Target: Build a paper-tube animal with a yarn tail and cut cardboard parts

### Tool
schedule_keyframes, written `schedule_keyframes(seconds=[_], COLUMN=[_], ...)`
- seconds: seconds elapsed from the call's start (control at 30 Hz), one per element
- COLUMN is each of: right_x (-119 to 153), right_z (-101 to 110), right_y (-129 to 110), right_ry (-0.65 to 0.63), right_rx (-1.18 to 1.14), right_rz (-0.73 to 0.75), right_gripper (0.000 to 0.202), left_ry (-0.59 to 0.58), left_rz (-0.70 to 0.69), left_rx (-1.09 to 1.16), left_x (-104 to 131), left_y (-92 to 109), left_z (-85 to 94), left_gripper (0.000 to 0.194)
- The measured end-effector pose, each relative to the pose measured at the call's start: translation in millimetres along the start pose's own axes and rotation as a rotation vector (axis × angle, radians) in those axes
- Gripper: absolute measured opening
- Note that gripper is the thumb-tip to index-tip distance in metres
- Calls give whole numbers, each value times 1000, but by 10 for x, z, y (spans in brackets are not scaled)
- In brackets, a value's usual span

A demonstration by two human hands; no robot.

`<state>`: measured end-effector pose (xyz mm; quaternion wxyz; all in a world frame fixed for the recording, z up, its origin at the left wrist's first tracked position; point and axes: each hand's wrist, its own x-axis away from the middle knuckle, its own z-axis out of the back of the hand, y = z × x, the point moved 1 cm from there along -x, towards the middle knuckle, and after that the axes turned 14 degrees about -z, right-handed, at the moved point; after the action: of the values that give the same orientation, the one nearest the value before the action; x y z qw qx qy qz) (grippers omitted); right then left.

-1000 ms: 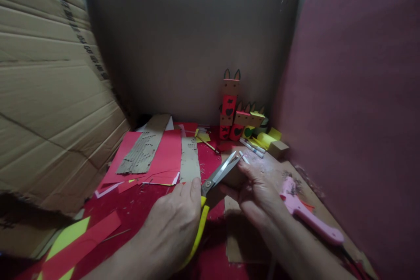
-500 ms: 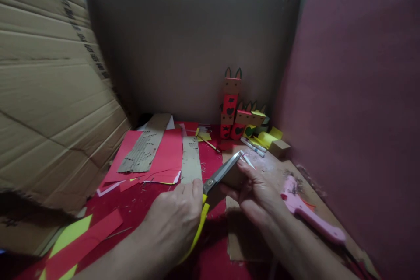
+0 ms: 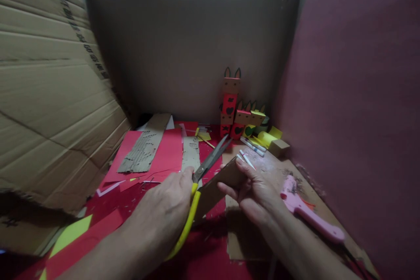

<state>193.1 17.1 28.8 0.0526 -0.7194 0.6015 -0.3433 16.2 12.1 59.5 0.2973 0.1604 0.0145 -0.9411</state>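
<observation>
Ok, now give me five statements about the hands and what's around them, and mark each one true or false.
1. The left hand holds yellow-handled scissors. True.
2. The right hand holds a paintbrush. False: the right hand holds a piece of cardboard.
3. A pink tool lies to the right of the right hand. True.
4. The eared figures stand at the front, closest to the person. False: the eared figures stand at the back, near the grey panel.
5. A corrugated strip lies across red paper on the left. True.
</observation>
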Motion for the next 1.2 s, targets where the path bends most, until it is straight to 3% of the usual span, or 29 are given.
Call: schedule_keyframes(seconds=[0.23,0.5,0.57,0.73,0.87,0.97,1.03,1.2], right_x=[-18,-20,-20,-3,51,119,168,296], right_z=[6,25,18,-2,-4,-29,-77,-299], right_y=[3,10,-6,-56,-56,-50,-53,-93], right_ry=[-26,-36,-12,-4,-54,-102,-132,-201], right_rx=[-4,35,34,8,153,339,437,563], right_rz=[-25,-43,-39,-10,-31,21,57,96], right_gripper=[6,9,11,20,18,17,18,15], left_ry=[-232,-300,-234,116,205,240,230,370], left_rz=[66,-2,23,193,341,284,230,135], left_rx=[-255,-185,-128,250,720,1042,1135,1031], left_x=[-25,17,27,-82,-273,-385,-425,-454], left_y=[121,60,-6,-206,-205,-98,-27,41], left_z=[-126,-166,-146,-40,86,186,219,254], left_gripper=[28,27,23,25,29,31,32,34])
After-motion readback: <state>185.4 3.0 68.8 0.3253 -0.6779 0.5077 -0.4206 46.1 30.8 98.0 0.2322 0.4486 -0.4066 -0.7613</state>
